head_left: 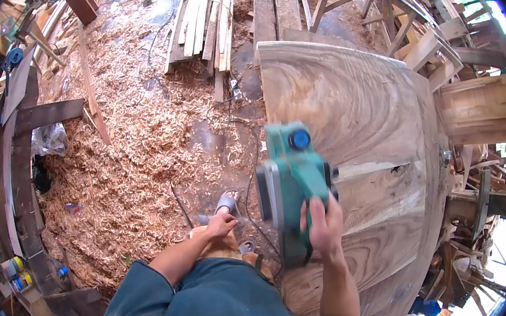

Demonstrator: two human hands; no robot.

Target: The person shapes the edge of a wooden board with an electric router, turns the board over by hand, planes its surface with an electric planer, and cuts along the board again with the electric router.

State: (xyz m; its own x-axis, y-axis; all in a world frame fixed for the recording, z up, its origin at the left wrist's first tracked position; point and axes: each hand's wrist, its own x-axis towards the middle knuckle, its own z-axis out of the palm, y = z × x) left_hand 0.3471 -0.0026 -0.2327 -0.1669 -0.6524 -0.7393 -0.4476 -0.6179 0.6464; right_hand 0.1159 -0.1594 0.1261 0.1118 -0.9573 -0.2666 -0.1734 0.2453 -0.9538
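the right forearm point(341, 288) stretched forward, its wrist point(332, 253) nearly straight, and the right hand point(325, 223), slightly blurred, was curled into a grip. the left forearm point(180, 255) slanted inward from a bent elbow; the left hand point(220, 225) hung over one leg point(222, 247), fingers bent, its palm hidden.

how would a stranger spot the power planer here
Look for the wide, swirl-grained wooden panel, right of the shavings-covered floor in the picture. Over its left edge, the right hand grips the power planer. Unlike the brown panel, it is green, with a round blue knob.
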